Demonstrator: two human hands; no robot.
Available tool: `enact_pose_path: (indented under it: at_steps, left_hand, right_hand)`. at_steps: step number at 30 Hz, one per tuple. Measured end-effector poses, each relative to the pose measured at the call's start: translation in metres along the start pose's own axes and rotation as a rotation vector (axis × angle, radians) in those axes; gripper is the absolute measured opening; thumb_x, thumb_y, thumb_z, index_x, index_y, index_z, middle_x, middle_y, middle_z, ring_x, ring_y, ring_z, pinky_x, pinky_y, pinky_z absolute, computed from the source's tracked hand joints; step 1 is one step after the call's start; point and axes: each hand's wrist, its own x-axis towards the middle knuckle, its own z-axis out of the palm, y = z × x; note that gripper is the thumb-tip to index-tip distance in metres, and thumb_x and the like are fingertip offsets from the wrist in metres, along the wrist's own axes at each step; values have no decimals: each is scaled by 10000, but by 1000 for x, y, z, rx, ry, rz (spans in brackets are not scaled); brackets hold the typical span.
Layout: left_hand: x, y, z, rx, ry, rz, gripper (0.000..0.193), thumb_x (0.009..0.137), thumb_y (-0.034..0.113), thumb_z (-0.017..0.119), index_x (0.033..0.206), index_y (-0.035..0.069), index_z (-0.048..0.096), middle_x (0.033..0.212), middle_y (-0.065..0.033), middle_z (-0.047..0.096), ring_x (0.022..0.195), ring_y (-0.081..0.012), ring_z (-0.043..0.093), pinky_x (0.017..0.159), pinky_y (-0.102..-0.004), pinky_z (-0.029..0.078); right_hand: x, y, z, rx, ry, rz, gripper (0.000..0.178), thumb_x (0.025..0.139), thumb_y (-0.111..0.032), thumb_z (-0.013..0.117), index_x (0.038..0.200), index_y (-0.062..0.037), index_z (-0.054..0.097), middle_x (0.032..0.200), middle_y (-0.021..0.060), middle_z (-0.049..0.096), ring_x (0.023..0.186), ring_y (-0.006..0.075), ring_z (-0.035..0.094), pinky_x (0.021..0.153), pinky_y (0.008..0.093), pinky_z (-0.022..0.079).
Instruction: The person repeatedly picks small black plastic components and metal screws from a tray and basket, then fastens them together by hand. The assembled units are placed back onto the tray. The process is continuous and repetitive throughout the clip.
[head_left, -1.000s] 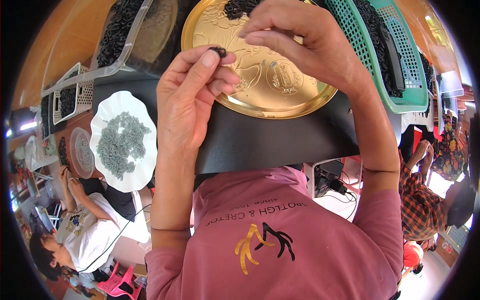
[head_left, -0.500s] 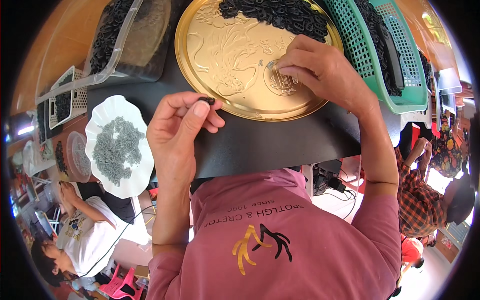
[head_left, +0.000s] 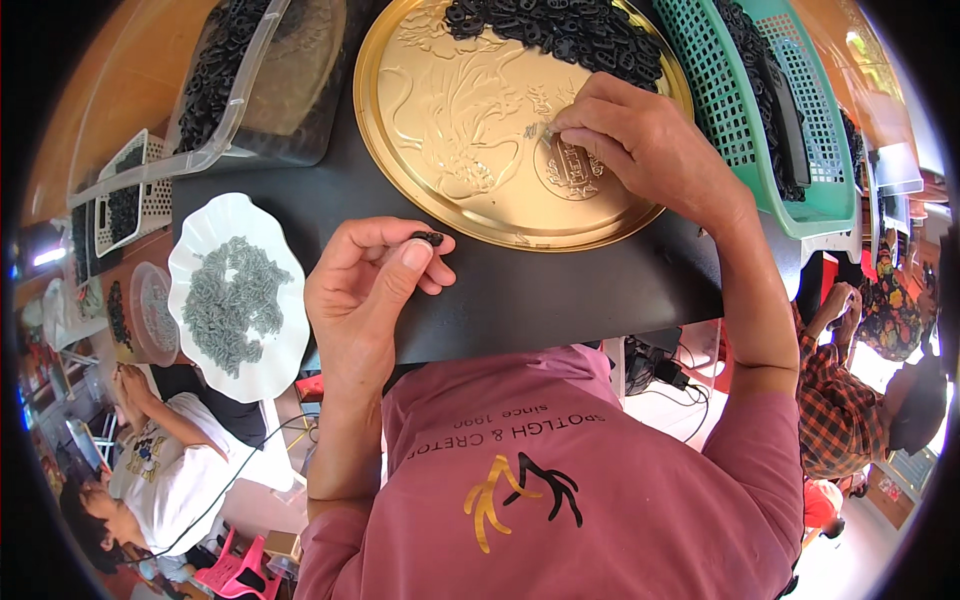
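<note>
My left hand pinches a small black part between thumb and fingers, just in front of the round gold embossed tray on the black table. My right hand rests on the tray's right half, its fingertips closed on a tiny grey piece. A heap of small black parts lies at the tray's far rim.
A white scalloped dish of grey pieces sits at the left. A clear plastic bin of black parts stands far left, a green mesh basket at the right. Other people sit below the table at the left and right.
My left hand has drawn back from the tray toward me, still pinching the black part. My right hand has lowered onto the tray's right half.
</note>
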Motion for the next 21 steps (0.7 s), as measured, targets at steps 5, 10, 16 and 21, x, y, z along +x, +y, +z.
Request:
enact_pose_path:
  at_steps: [5,10,16,21]
  left_hand:
    - [2,-1,0,0,8,-6,115,899,21,599,998,-36,586,900,-159,671,713,-146,632,639,-242,504]
    - [3,-3,-2,-8,11,-6,121,898,20,599,1003,-38,586,900,-162,670,716,-149,638,635,-243,513]
    - [5,-3,-2,-2,6,0,129,899,17,597,1014,-39,585,902,-163,670,716,-151,639,629,-246,516]
    - [6,-4,-2,-8,2,-7,127,899,18,598,1013,-37,584,904,-162,669,714,-150,636,629,-249,516]
  right_hand:
    - [1,1,2,-4,44,-14,116,845,-129,605,892,-41,663,893,125,615,780,341,625,687,413,498]
    - [0,-1,0,2,16,-39,125,846,-140,608,887,-32,656,892,129,614,775,339,625,683,412,497]
    - [-1,-1,1,23,-10,5,100,850,-86,608,900,-3,634,875,113,586,794,309,601,712,369,481]
    - [2,-6,-1,81,57,14,126,840,-111,630,897,1,634,867,113,590,768,302,599,688,358,481]
